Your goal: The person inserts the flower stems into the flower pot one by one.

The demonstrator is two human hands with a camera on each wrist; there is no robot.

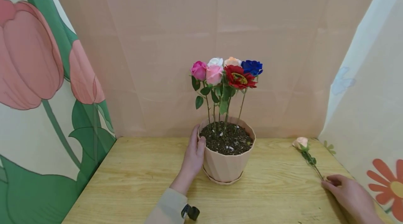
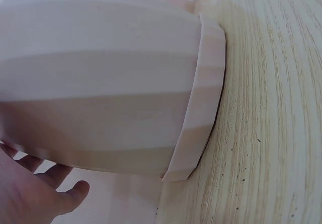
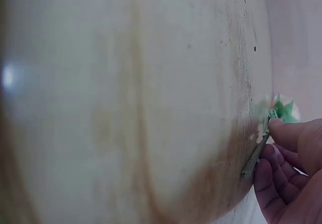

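A pale pink flowerpot (image 1: 227, 166) of dark soil stands on its saucer, several artificial flowers upright in it. My left hand (image 1: 194, 152) holds the pot's left side, with the thumb at the rim. In the left wrist view the fingers of that left hand (image 2: 30, 189) lie along the pot's faceted wall (image 2: 100, 78). Off to the right, a pale peach artificial rose (image 1: 301, 142) lies toward the back of the table. My right hand (image 1: 347, 192) pinches its stem near the lower end; the right wrist view shows thumb and fingers around the green stem (image 3: 254, 158).
In the pot stand magenta, white, light pink, peach and blue roses (image 1: 252, 67) and a red flower (image 1: 240, 77). A pinkish cloth (image 1: 157, 59) hangs behind the wooden table (image 1: 132, 182). Panels with printed flowers (image 1: 28, 52) flank both sides. Small dark crumbs dot the tabletop.
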